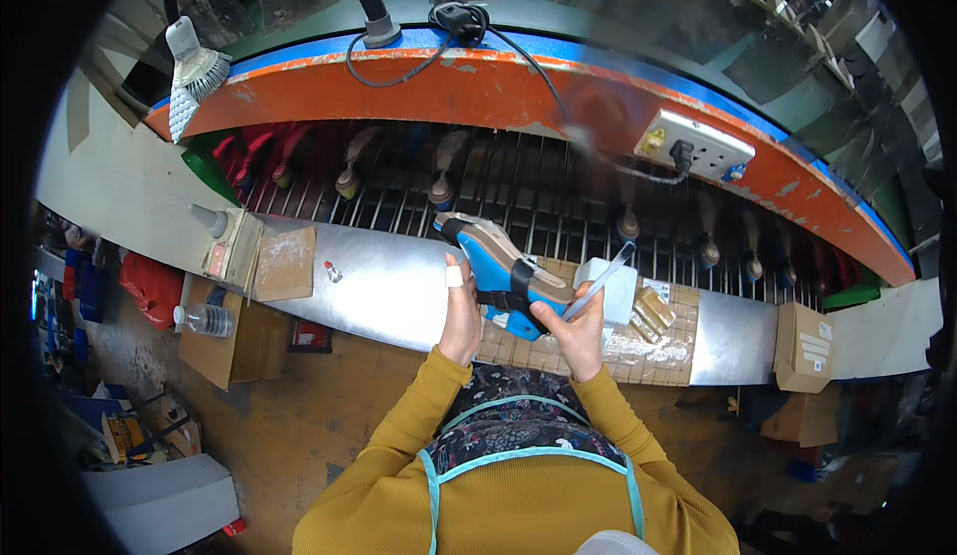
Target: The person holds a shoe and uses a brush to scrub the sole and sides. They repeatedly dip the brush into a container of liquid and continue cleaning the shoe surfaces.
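A blue and black shoe with a tan and dark sole is held at an angle in front of me, above the work ledge. My left hand grips it from the left side, with a white wrap round one finger. At its lower right end, my right hand is closed round a pale, translucent stick-like tool; its thumb lies against the shoe. The tool's lower end is hidden by the hand. Just behind that hand stands a white square tub, partly covered by the tool.
Metal rollers run behind the ledge, with several shoes on them under an orange beam. A socket strip hangs there. Tan blocks lie right of the tub. Cardboard boxes flank the ledge; a brush hangs far left.
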`<state>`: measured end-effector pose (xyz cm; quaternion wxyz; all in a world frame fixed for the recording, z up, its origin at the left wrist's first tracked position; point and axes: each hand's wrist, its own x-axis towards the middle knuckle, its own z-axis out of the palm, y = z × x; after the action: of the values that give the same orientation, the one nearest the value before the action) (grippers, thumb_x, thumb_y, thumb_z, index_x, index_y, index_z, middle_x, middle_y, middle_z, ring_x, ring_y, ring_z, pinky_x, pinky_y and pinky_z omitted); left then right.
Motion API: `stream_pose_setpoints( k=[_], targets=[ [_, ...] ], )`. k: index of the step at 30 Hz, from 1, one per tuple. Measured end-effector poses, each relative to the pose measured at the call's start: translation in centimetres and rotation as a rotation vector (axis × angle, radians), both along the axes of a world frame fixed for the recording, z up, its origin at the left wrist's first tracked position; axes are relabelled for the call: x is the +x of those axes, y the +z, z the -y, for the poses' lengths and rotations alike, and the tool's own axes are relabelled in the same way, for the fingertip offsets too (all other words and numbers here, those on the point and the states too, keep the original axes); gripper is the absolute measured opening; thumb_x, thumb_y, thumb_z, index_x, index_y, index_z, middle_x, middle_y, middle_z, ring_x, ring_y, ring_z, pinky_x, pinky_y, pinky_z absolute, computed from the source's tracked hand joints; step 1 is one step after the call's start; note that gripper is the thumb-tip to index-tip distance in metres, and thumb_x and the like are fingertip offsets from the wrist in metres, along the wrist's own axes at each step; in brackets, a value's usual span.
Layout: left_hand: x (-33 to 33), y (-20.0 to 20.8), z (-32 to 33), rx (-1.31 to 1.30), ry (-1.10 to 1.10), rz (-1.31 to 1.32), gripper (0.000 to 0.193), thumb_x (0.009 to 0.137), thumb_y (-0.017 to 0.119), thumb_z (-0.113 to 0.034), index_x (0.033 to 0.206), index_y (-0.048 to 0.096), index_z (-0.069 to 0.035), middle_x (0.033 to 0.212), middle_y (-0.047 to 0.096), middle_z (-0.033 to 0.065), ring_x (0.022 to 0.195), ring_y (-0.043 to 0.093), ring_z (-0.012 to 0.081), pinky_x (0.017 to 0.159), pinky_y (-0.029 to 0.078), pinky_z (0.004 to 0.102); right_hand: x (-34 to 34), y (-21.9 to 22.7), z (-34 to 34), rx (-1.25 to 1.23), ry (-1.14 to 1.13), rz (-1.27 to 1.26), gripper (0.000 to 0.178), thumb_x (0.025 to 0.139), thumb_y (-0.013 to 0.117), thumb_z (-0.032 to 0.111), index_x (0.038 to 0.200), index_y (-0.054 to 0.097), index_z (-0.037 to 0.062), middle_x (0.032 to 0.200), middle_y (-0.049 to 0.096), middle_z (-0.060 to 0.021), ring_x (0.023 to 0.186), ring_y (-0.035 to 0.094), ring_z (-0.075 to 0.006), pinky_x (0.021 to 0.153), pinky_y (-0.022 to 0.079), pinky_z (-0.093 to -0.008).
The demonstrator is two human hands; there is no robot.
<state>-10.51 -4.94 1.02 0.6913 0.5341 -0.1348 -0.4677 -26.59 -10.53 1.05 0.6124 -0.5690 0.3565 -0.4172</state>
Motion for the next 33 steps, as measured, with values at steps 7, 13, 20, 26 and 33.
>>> stream_pose_setpoints(
  k=[7,13,20,26,33],
  targets=[
    [2.0,-1.4,-0.1,0.013,-0.326,0.075,0.091,0.093,0.033,-0.07,0.154,0.013,-0.005,0.146,0.037,0.025,0.129,0.048,0.0272,0.111,0.028,0.0442,1.2,-3.5,8.6,0.452,-0.274,0.146,0.048,0.076,0.08,0.01,0.097,0.036,0.0097,0.092,0.052,-0.0066,0.083,0.056,-0.014,0.072,0.048,-0.0262],
    [4.4,-1.7,-1.2,0.007,-0.256,0.12,0.079,0.096,0.031,-0.064,0.156,0.014,-0.014,0.142,0.044,0.0218,0.122,0.055,0.0268,0.11,0.026,0.0515,5.1,-5.9,14.7,-0.105,-0.614,-0.565,0.057,0.068,0.083,0.033,0.097,0.042,0.0043,0.083,0.054,-0.014,0.078,0.058,-0.0308,0.075,0.047,-0.041],
    [7.3,-2.9,-2.4,0.062,-0.174,0.079,0.074,0.096,0.029,-0.064,0.156,0.016,-0.022,0.141,0.047,0.017,0.124,0.054,0.028,0.11,0.019,0.054,8.8,-11.6,17.9,-0.171,-0.569,-0.789,0.068,0.064,0.084,0.037,0.109,0.047,0.0015,0.094,0.066,-0.0254,0.094,0.063,-0.0462,0.081,0.049,-0.0485],
    [9.7,-3.7,-2.5,0.069,-0.117,0.078,0.072,0.096,0.03,-0.064,0.155,0.017,-0.023,0.14,0.049,0.0157,0.124,0.053,0.0283,0.109,0.021,0.0525,9.6,-13.7,19.8,-0.062,-0.202,-1.187,0.07,0.063,0.084,0.032,0.118,0.052,0.0039,0.107,0.066,-0.0214,0.104,0.063,-0.0396,0.088,0.051,-0.043],
    [11.1,-4.0,-1.6,0.103,-0.133,0.067,0.074,0.096,0.031,-0.064,0.155,0.018,-0.022,0.14,0.049,0.0155,0.123,0.054,0.028,0.108,0.024,0.0487,4.2,-13.5,27.8,-0.186,-0.265,-1.755,0.067,0.068,0.08,0.027,0.125,0.055,0.0025,0.118,0.064,-0.0178,0.113,0.059,-0.0334,0.095,0.048,-0.04]
  ],
)
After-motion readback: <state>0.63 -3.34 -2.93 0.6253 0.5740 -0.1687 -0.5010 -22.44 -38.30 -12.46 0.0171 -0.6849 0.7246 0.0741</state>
